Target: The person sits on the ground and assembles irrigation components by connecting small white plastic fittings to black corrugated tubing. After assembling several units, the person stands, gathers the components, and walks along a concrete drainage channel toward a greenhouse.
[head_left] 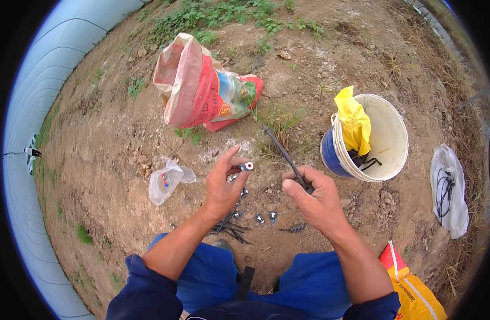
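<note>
Between the thumb and fingers of my left hand (223,184) is a small grey fitting (246,166) with a white ring and a red centre at its end. My right hand (315,197) is closed around the lower end of a thin black rod (282,149). The rod slants up and left, its tip pointing away from me. The two hands are apart, above the bare soil. On the ground below lie several small dark fittings with blue and white parts (272,216). A black coiled piece (295,228) and a bundle of thin black strips (231,230) lie nearby.
A red and white woven sack (194,88) stands open ahead. To the right is a white and blue bucket (391,138) with a yellow bag (354,120) over its rim. Clear plastic bags lie left (170,181) and far right (450,208). A yellow sack (415,293) lies near right.
</note>
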{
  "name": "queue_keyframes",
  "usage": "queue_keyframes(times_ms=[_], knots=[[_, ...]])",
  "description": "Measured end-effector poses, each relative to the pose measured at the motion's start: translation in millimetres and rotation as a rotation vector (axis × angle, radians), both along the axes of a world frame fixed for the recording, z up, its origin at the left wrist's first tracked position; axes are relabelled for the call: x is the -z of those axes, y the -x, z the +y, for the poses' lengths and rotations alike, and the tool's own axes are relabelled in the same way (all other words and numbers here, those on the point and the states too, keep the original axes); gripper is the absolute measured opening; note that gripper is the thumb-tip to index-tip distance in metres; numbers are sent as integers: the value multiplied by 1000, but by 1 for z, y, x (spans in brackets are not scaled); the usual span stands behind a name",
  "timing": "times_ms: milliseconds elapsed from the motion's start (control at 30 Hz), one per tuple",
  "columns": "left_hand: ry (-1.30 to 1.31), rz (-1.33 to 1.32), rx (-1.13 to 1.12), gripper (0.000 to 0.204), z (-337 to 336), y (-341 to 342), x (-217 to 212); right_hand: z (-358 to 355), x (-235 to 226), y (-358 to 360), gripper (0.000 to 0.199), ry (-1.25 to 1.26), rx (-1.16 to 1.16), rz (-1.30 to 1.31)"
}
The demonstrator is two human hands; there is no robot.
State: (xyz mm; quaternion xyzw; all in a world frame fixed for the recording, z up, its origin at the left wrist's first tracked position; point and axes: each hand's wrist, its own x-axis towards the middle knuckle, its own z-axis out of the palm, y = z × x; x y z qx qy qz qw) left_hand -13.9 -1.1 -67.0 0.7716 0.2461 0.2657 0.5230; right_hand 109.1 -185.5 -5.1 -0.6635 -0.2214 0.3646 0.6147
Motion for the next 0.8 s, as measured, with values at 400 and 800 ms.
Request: queue_keyframes(times_ms=[400,800], knots=[[-157,-208,254,39,-37,-9,-47,-3,-11,14,28,-241,-55,109],[-374,-89,296,47,-32,-6,-46,5,-9,19,27,-204,30,-255]])
